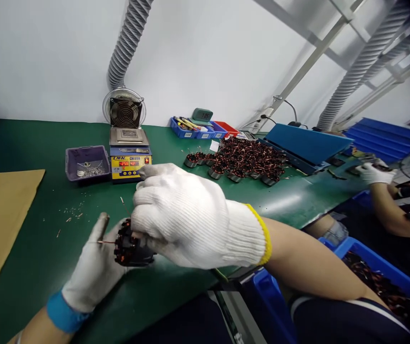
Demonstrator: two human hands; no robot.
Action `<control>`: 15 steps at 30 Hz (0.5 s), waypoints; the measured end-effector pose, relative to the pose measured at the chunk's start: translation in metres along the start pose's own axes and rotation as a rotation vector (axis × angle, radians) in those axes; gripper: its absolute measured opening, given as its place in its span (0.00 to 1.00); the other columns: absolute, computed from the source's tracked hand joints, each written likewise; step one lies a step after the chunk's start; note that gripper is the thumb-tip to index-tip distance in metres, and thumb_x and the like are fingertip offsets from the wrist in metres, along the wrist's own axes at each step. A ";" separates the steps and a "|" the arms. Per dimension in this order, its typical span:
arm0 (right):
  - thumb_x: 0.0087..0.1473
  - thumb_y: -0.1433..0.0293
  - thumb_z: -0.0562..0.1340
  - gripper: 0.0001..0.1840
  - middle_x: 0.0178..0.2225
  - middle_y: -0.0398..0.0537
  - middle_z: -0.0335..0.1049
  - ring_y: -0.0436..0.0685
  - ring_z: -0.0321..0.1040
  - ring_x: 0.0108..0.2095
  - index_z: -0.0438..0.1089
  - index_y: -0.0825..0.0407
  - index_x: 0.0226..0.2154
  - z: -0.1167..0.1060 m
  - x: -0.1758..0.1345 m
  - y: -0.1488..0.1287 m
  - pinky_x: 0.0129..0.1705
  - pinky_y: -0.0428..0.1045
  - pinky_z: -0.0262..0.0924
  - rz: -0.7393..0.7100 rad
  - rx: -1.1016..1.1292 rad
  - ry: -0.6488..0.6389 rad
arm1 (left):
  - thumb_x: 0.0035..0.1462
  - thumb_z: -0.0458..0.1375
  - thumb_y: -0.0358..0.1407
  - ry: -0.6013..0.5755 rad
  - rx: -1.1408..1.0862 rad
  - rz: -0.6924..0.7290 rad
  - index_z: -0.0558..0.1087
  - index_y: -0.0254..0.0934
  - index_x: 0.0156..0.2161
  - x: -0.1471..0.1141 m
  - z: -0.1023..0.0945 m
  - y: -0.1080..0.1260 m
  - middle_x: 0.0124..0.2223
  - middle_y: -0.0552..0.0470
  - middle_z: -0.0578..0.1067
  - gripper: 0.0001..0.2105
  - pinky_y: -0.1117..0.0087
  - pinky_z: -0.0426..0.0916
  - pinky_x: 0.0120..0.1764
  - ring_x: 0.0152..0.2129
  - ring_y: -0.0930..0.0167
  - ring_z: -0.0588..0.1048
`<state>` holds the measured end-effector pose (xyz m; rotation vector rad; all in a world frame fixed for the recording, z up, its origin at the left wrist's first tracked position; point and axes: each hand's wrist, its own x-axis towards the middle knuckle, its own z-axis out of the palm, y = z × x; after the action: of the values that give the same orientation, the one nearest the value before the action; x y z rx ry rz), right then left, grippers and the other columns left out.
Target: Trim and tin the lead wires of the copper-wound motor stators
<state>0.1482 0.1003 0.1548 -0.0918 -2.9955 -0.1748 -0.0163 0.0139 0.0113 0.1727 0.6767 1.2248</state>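
Note:
A motor stator (128, 248) with a dark core and copper windings is held just above the green bench. My left hand (95, 267), in a white glove with a blue band at the wrist, supports it from the left and below; the thumb is stretched away. Thin copper wire ends stick out on its left and top. My right hand (186, 215), in a white knitted glove with a yellow cuff, is closed over the upper right side of the stator. Its fingertips touch the windings, but whether they pinch a wire is hidden.
A soldering pot (129, 153) with a lit display stands behind my hands, beside a purple tray (87, 165). Many stators (247, 157) are heaped at back right. Brown cardboard (4, 220) lies left; wire scraps (72, 212) dot the bench (57, 286). A co-worker's gloved hand (375, 173) works far right.

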 end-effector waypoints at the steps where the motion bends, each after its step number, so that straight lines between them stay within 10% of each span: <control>1: 0.59 0.68 0.61 0.09 0.31 0.46 0.71 0.57 0.67 0.35 0.70 0.52 0.28 0.002 -0.001 0.002 0.49 0.56 0.59 0.005 0.028 0.006 | 0.64 0.55 0.54 -0.083 0.027 -0.061 0.80 0.35 0.47 -0.001 -0.001 -0.003 0.35 0.45 0.83 0.23 0.55 0.78 0.37 0.37 0.53 0.83; 3: 0.60 0.68 0.62 0.08 0.33 0.46 0.73 0.57 0.68 0.36 0.72 0.52 0.30 0.006 -0.007 0.007 0.48 0.55 0.60 0.031 0.110 0.034 | 0.55 0.63 0.58 -0.220 0.062 -0.146 0.80 0.33 0.47 -0.004 -0.001 -0.005 0.36 0.39 0.84 0.28 0.52 0.78 0.34 0.33 0.49 0.83; 6: 0.62 0.69 0.62 0.07 0.33 0.45 0.74 0.56 0.70 0.36 0.73 0.52 0.32 0.010 -0.018 0.012 0.50 0.54 0.60 0.089 0.214 0.096 | 0.51 0.63 0.60 -0.108 0.013 -0.122 0.81 0.38 0.48 -0.008 -0.004 0.001 0.45 0.39 0.84 0.30 0.42 0.78 0.39 0.39 0.46 0.83; 9: 0.63 0.68 0.61 0.09 0.33 0.46 0.74 0.56 0.69 0.36 0.72 0.52 0.32 0.013 -0.020 0.014 0.50 0.54 0.61 0.085 0.230 0.096 | 0.57 0.59 0.58 0.106 -0.034 -0.025 0.81 0.42 0.40 -0.008 -0.004 0.006 0.39 0.47 0.85 0.22 0.53 0.80 0.40 0.37 0.57 0.84; 15: 0.64 0.68 0.61 0.09 0.34 0.44 0.73 0.54 0.68 0.35 0.73 0.51 0.32 0.026 -0.007 0.011 0.48 0.53 0.61 -0.005 0.261 0.008 | 0.43 0.69 0.61 0.035 0.267 -0.132 0.81 0.38 0.37 -0.010 0.006 -0.014 0.24 0.49 0.81 0.27 0.66 0.72 0.15 0.15 0.60 0.78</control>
<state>0.1526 0.1136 0.1295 -0.0559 -2.9793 0.2154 -0.0035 0.0016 0.0130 0.3239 0.8686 1.0101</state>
